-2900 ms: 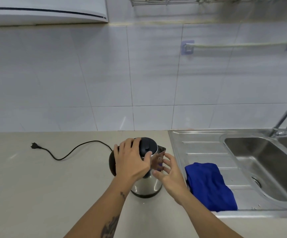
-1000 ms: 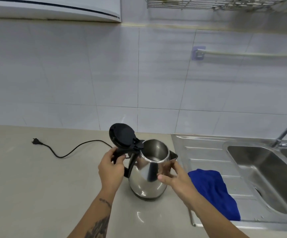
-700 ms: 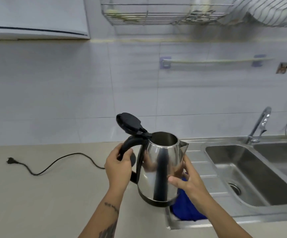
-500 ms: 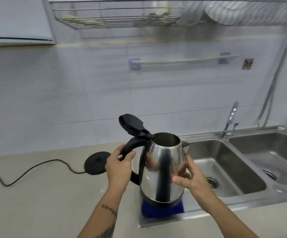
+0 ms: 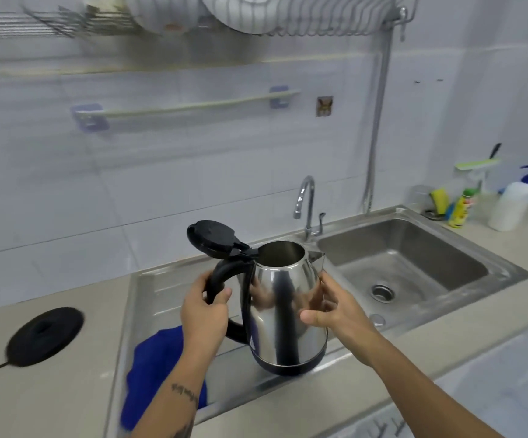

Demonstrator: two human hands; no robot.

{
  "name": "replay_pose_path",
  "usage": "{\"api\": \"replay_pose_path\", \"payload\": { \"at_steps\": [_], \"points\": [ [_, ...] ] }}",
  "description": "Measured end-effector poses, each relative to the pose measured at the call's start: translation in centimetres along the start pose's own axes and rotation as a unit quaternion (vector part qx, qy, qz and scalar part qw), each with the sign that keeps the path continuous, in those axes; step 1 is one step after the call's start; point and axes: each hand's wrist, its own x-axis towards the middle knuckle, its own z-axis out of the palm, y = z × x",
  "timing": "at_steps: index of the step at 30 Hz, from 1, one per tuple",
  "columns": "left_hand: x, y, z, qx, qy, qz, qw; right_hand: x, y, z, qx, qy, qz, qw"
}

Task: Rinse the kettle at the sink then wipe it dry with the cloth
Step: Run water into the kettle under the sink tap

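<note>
The sink occupies the right centre of the frame. The kettle, lid open, is held upright at centre frame above the drainboard. The cloth lies lower left. Left hand fingers wrap the handle; right hand fingers press the body.

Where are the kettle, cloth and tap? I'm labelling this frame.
kettle (image 5: 283,311): head view, shiny steel body.
cloth (image 5: 155,368): head view, blue fold on the drainboard.
tap (image 5: 307,197): head view, curved spout.
</note>
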Motion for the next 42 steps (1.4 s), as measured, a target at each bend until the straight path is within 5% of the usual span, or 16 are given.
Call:
{"api": "replay_pose_path", "payload": {
  "at_steps": [7,20,32,42],
  "points": [
    [2.2,-0.7,7.9,0.034,0.003,-0.011,0.999,4.6,1.9,-5.8,-0.03,0.021,0.04,0.999],
    [8.7,-4.3,14.2,0.114,0.048,-0.077,0.989,17.6,2.6,-10.8,-0.094,-0.072,0.116,0.986],
    [11.8,-4.8,19.4,0.186,0.111,-0.166,0.962,32.5,3.6,-16.9,-0.364,-0.117,0.082,0.92],
    [11.0,-3.6,21.6,0.213,0.193,-0.199,0.937,41.5,7.0,-18.3,-0.454,-0.175,0.015,0.874]
  ]
}}
